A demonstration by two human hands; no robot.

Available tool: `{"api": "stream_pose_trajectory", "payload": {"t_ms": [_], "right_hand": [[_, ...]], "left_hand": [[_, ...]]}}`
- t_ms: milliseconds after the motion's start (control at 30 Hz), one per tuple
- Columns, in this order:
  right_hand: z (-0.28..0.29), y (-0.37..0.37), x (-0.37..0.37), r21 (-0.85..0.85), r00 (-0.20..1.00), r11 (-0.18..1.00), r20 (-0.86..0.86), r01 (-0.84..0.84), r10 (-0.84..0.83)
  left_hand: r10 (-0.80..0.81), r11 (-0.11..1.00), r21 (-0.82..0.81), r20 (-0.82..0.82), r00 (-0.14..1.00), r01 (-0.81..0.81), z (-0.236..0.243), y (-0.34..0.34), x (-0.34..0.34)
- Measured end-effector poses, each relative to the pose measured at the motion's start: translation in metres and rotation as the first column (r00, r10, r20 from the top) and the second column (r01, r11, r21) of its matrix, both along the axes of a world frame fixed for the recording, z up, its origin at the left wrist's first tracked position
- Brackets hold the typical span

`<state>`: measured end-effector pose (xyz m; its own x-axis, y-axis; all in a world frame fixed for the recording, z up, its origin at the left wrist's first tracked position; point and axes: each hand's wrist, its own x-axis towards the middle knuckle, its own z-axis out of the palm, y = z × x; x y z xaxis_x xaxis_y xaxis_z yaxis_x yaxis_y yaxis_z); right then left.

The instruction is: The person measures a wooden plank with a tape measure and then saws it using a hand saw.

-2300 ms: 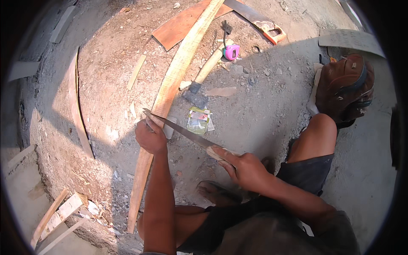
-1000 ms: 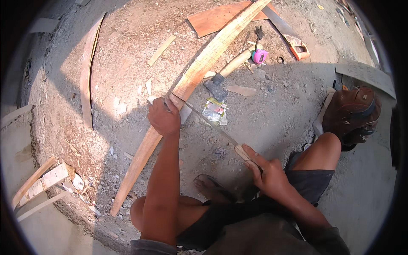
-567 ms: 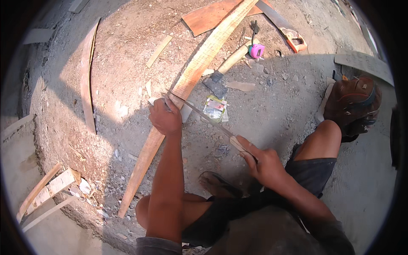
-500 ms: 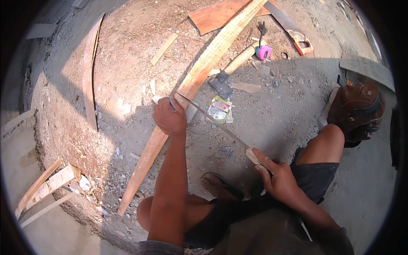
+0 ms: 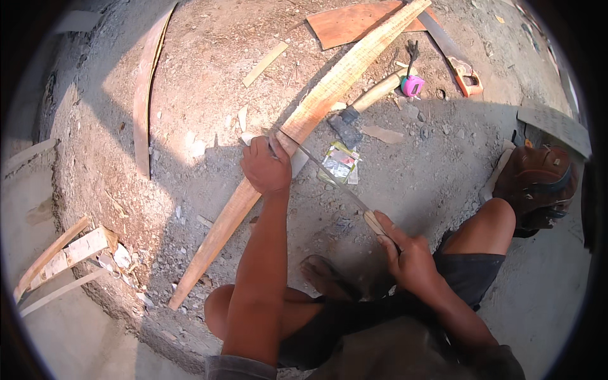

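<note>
A long, tapering wooden plank (image 5: 329,88) lies slantwise on the ground in front of me. My left hand (image 5: 267,166) is closed around its narrower part, the fingers bent over the far edge. Across the plank, just above that hand, runs a thin, file-like metal tool (image 5: 334,180) with a pale wooden handle. That handle is wrapped in my right hand (image 5: 411,263), near my bent knee. The tool's far end sits by my left thumb and index finger; whether they pinch it, I cannot tell.
Beyond the plank lie a hatchet-like tool (image 5: 378,92), a pink tape measure (image 5: 412,86), a handsaw (image 5: 467,77) and a brown board (image 5: 345,25). A small packet (image 5: 340,162) rests nearer. At right sits a brown bag-like item (image 5: 535,180); at left, a curved wood strip (image 5: 147,95).
My right hand has pushed the tool toward the plank, so less of its blade shows on the near side. The view has shifted slightly; my left hand keeps its place on the plank.
</note>
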<state>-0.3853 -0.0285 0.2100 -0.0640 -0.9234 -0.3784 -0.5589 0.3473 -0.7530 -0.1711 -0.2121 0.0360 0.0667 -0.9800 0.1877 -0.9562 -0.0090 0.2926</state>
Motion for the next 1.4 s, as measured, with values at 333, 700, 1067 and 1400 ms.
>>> {"api": "stream_pose_trajectory", "payload": {"t_ms": [333, 700, 1067, 1400], "right_hand": [[-0.008, -0.014, 0.011, 0.015, 0.998, 1.000, -0.051, -0.023, 0.024], [-0.048, -0.074, 0.029, -0.003, 0.993, 0.998, -0.099, -0.063, 0.062], [-0.063, -0.133, 0.028, -0.094, 0.989, 0.993, -0.132, -0.078, 0.065], [0.006, -0.021, -0.006, 0.146, 0.998, 0.988, -0.035, -0.048, 0.054]], "left_hand": [[0.010, 0.999, -0.038, -0.099, 0.995, -0.014, 0.002, 0.002, 0.000], [0.020, 0.994, 0.110, -0.046, 0.999, -0.015, -0.004, 0.020, -0.011], [-0.060, 0.998, -0.029, -0.130, 0.990, 0.057, -0.002, -0.006, -0.034], [-0.004, 1.000, 0.030, -0.083, 0.997, 0.007, -0.003, 0.006, -0.005]]}}
